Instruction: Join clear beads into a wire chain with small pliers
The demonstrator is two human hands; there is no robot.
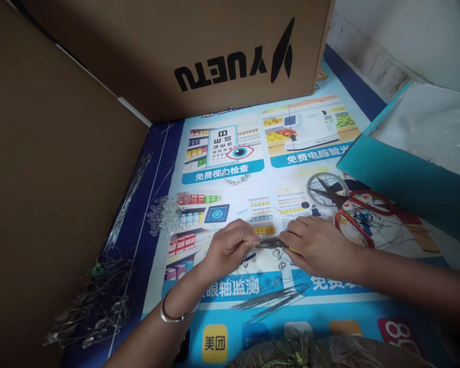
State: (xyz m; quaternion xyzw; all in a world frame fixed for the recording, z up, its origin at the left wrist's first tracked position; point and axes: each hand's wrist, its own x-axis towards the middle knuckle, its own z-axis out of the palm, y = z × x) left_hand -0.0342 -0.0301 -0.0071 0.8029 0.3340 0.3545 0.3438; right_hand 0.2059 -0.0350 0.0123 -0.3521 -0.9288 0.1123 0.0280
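My right hand (316, 245) is closed around the yellow handles of a pair of pliers (270, 244), whose dark jaws point left. At the tip of those jaws, my left hand (232, 246) pinches a thin wire, mostly hidden by the fingers. Clear beads (281, 265) hang on fine wire just below the pliers. Nearer to me, a bundle of straight wires (274, 300) lies on the printed sheet. To the left rests a pile of clear beads (164, 214), and a short curved row of beads (237, 179) lies beyond my hands.
Orange-handled scissors (339, 199) lie across a wire coil (318, 189) at right, among loose wires. A teal box (406, 179) stands behind them. Cardboard boxes (233, 30) close off the back and left. Tangled wires with beads (95, 317) lie at the lower left.
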